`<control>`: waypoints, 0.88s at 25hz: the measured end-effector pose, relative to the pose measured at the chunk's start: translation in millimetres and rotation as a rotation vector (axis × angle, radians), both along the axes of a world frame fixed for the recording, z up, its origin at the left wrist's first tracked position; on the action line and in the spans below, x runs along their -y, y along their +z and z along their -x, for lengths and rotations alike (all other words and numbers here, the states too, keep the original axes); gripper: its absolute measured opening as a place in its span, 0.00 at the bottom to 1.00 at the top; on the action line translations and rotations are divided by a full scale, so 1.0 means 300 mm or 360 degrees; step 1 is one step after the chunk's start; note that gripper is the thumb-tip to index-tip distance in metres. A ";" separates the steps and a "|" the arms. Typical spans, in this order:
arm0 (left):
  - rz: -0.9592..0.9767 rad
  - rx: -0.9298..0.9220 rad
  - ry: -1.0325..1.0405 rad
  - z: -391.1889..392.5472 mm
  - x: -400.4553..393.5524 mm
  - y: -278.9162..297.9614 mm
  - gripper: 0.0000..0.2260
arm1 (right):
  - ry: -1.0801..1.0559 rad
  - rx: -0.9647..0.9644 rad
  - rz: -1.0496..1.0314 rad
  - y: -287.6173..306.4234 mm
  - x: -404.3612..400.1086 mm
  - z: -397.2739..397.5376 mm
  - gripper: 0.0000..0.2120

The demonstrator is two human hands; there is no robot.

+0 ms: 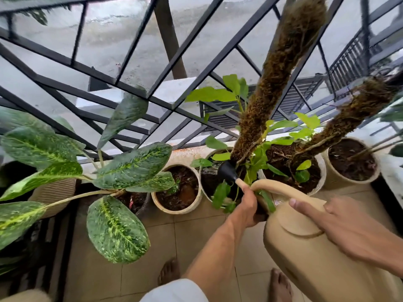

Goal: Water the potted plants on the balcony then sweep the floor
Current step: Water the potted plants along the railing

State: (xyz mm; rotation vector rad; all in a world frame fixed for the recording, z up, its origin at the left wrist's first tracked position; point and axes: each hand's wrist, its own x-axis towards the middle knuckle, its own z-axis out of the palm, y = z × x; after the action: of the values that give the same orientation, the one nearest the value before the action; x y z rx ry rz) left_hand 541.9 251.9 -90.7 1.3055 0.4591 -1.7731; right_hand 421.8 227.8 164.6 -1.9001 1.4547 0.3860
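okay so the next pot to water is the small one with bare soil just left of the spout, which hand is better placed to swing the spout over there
The left hand. It grips the watering can by its spout, right behind the black rose, nearest the small pot. The right hand lies flat on the can's body, steadying it rather than steering it.

No text, label or number appears legible anywhere.

Beige plastic watering can [309, 247]: tilted forward, black rose head [227, 171] at spout tip, beyond grip, over round cream pot [204, 188] holding moss pole and light-green leaves. Further cream pots either side, soil dark.
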 end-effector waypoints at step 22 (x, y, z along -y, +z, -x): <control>-0.0069 0.0197 -0.0018 0.115 0.003 0.260 0.39 | -0.0279 -0.0039 -0.0438 0.056 -0.029 0.251 0.15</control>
State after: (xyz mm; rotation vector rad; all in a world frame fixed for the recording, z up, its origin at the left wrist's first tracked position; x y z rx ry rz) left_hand 507.3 251.0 -12.8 1.4418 0.4236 -1.6886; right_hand 346.5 236.6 181.5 -1.5437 1.4872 0.4993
